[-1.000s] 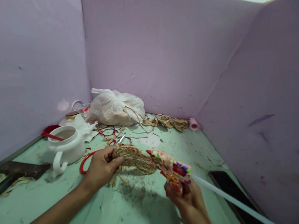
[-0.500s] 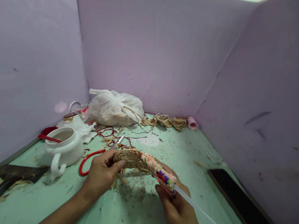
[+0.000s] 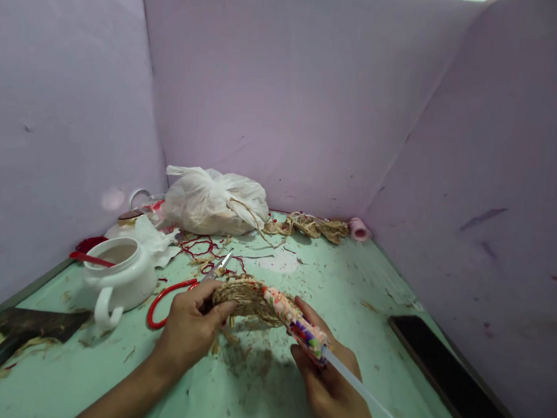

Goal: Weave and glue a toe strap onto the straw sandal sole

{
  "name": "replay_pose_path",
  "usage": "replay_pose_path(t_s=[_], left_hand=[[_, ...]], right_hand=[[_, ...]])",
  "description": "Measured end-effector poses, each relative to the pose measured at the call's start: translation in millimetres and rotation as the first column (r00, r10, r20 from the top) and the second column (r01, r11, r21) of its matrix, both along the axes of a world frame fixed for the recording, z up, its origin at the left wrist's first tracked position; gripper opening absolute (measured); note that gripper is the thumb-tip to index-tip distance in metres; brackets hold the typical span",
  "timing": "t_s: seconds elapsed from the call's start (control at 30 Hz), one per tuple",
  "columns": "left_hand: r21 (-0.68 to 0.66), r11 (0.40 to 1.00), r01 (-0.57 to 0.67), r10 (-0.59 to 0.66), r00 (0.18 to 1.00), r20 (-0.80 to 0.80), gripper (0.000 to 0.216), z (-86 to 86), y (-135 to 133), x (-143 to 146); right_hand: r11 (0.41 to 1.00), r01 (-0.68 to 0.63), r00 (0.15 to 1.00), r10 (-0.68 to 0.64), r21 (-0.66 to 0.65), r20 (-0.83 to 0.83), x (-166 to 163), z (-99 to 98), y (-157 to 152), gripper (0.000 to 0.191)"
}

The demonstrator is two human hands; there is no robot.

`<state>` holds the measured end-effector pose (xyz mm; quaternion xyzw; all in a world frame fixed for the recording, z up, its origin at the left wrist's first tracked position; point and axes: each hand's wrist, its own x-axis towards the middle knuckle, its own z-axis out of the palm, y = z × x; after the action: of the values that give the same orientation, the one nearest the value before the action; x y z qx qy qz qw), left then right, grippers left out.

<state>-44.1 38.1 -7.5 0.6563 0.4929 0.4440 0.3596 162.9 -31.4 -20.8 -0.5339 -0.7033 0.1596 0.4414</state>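
My left hand pinches the left end of a brown piece of coiled jute rope between thumb and fingers. In my right hand is a flower-patterned glue gun, with a long clear glue stick coming out of its back end. The gun's tip points left and meets or nearly meets the upper edge of the jute. My right fingers are partly hidden behind the gun. Red-handled scissors lie just beyond my left hand, blades pointing away.
On the left stand a white ceramic pot with a red spoon and a dark hammer-like tool. Behind are a tied white plastic bag, red yarn, jute pieces and a pink roll. A black phone lies right.
Both hands keep their holds in almost the same place. The glue gun and jute have shifted only very slightly to the right.
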Motion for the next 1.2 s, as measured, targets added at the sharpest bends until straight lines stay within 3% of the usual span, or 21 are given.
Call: replay_pose_path(t_s=[0.33,0.57,0.8,0.93,1.07,1.2], left_hand=[[-0.001,1.000,-0.014,0.014,1.000,-0.008,0.015,6.7,-5,2],[0.016,1.000,-0.001,0.001,1.000,0.005,0.013,4.0,-3,1],[0.048,0.999,-0.014,0.016,0.999,-0.038,0.013,5.1,-3,0],[0.025,0.999,-0.022,0.022,1.000,-0.009,0.015,3.6,-2,-1],[0.020,1.000,-0.017,0.017,1.000,0.025,0.016,4.1,-1,-2],[0.061,0.998,-0.029,0.027,0.999,0.037,0.014,8.3,-1,-4]], right_hand=[[0.999,-0.017,1.000,0.016,-0.036,-0.009,-3,4.0,-1,0.048],[1.000,0.010,1.000,-0.010,0.010,-0.003,-3,0.2,-1,0.046],[0.999,0.018,0.999,-0.019,-0.046,-0.031,-6,3.9,-2,0.041],[0.994,0.104,0.984,-0.107,-0.029,-0.144,-6,5.3,-1,0.031],[0.964,0.254,0.895,-0.266,-0.082,-0.359,4,14.0,8,0.020],[0.961,0.152,0.792,-0.259,-0.232,-0.553,20,18.2,19,0.019]])
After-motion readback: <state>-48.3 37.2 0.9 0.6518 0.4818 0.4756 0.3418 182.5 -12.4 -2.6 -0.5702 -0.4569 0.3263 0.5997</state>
